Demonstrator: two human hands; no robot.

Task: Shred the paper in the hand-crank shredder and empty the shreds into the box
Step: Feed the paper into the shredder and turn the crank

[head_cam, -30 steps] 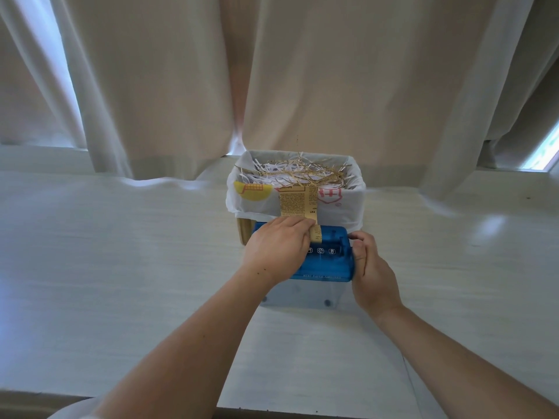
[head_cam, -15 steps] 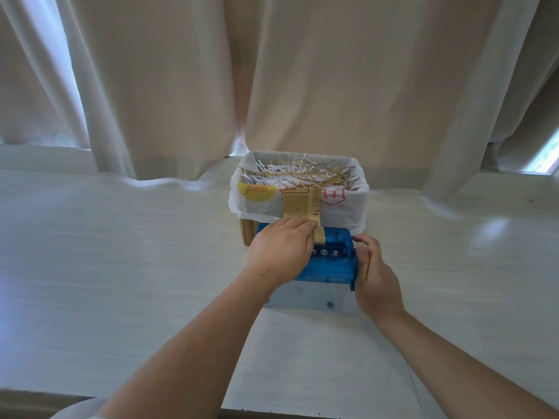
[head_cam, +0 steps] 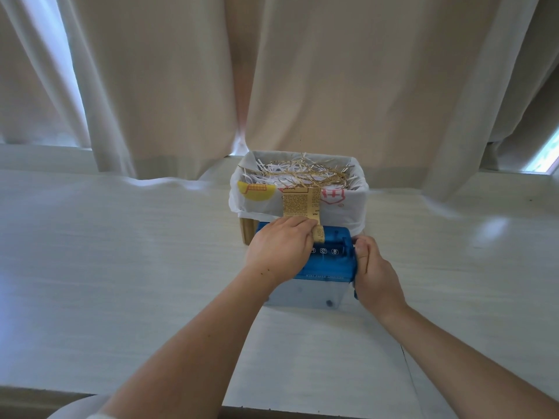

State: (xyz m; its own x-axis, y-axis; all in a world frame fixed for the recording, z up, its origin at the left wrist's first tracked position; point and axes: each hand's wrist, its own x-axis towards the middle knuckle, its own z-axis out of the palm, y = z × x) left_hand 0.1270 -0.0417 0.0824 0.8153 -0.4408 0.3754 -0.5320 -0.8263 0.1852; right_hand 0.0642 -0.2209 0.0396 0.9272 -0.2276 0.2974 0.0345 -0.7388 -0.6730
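Observation:
A blue hand-crank shredder (head_cam: 328, 263) with a clear bin under it stands on the white table. A strip of yellowish printed paper (head_cam: 301, 202) stands upright in its slot. My left hand (head_cam: 279, 247) lies over the shredder's top and holds the paper's lower end with curled fingers. My right hand (head_cam: 373, 275) grips the crank at the shredder's right side; the crank is mostly hidden. Just behind stands the box (head_cam: 357, 204), lined with a white plastic bag and filled with white and tan shreds (head_cam: 298, 173).
The white table (head_cam: 121, 252) stretches wide to both sides and toward me. Beige and white curtains (head_cam: 302, 77) hang right behind the box, touching the table's far edge. A window strip shows at far right.
My right hand has turned on the crank, its fingers now higher beside the blue top. The paper strip and my left hand stay in place.

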